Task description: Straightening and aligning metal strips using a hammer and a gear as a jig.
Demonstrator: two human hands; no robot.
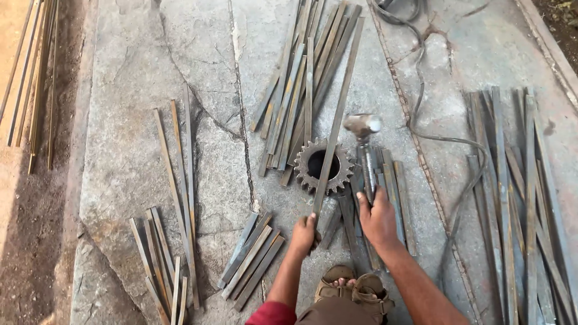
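Note:
My left hand (306, 233) grips the near end of a long flat steel strip (336, 117). The strip runs away from me and lies across a toothed steel gear ring (307, 174) on the stone floor. My right hand (377, 218) holds the handle of a hammer; its steel head (362, 126) is raised just right of the strip, beyond the gear. My sandalled feet (353, 287) are directly below both hands.
Piles of flat steel strips lie all around: one behind the gear (304, 84), one under my right hand (391, 192), one at the right (524, 192), short ones at the lower left (250, 260), thin ones further left (174, 180). A dark cable (421, 114) snakes past the hammer.

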